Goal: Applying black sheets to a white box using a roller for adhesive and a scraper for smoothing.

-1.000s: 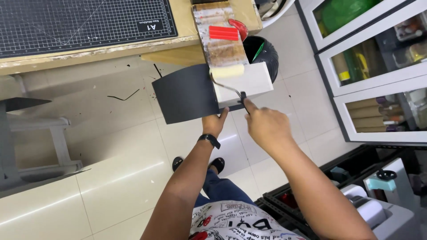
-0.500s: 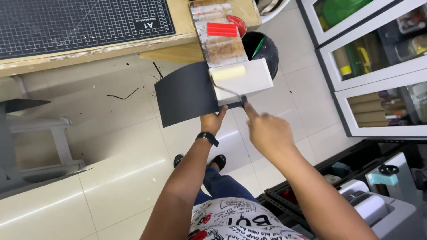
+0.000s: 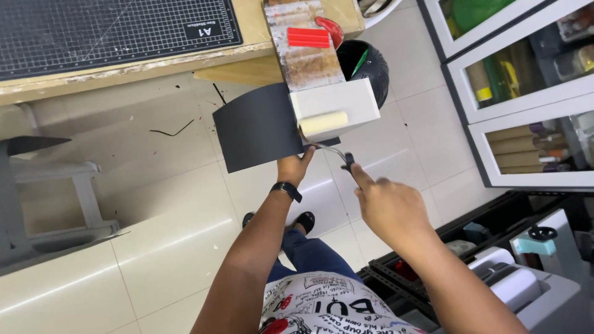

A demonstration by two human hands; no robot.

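Black card [image 3: 253, 127] was held up in front of the body, pinched at its near edge by the left hand [image 3: 296, 168], with a white box [image 3: 337, 106] lying against its right side. On the box rested a cream roller [image 3: 323, 123], its wire arm running near and right to the handle clenched in the right hand [image 3: 388, 207]. Beyond stood a black bin [image 3: 366, 62]; far left, a cutting mat [image 3: 111, 31] lay on a wooden table [image 3: 124, 68]; glass-fronted cabinets [image 3: 526, 93] lined the right
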